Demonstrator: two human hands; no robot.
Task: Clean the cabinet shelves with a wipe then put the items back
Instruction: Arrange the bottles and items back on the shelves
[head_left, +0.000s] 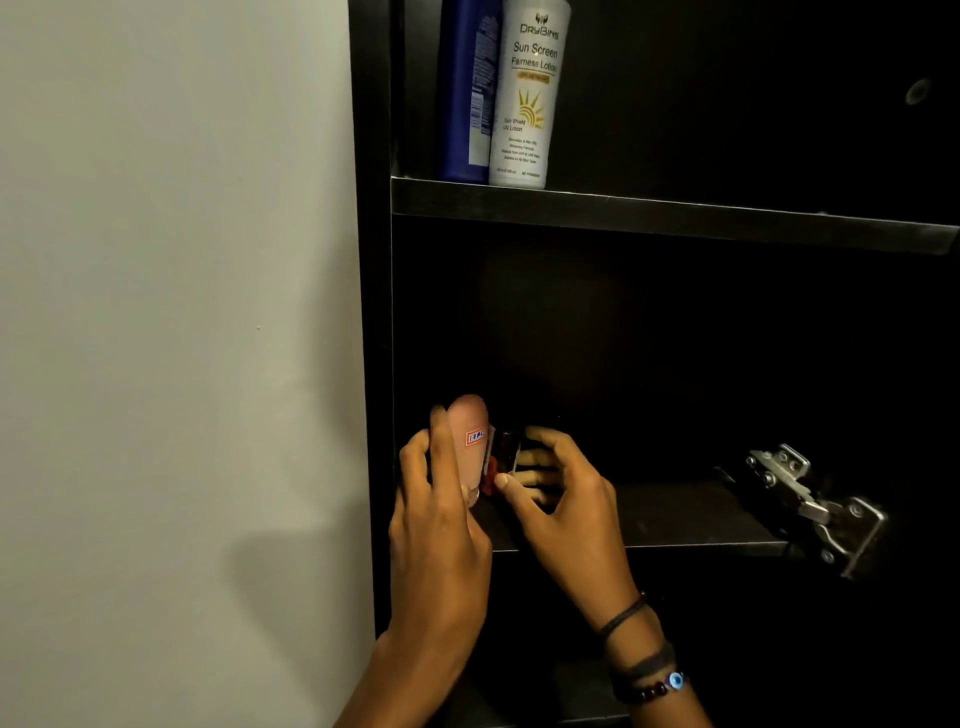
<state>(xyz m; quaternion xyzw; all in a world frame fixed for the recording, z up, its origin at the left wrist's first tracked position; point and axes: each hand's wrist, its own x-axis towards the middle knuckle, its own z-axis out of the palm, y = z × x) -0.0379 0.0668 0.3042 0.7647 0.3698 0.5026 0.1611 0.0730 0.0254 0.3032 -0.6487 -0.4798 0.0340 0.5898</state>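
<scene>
A dark cabinet stands open beside a pale wall. My left hand (441, 519) grips a pink tube (470, 447) with a red and blue label, upright at the left end of the lower shelf (691, 519). My right hand (556, 499) is curled round a small dark item (506, 447) with red and white parts, right next to the tube. On the upper shelf (675, 213) stand a blue bottle (467, 88) and a white sunscreen bottle (530, 93), side by side at the left. No wipe is in view.
A metal door hinge (810, 504) juts out at the right end of the lower shelf. The pale wall (176, 312) runs along the cabinet's left side. The cabinet interior is dark, and the right part of both shelves shows bare.
</scene>
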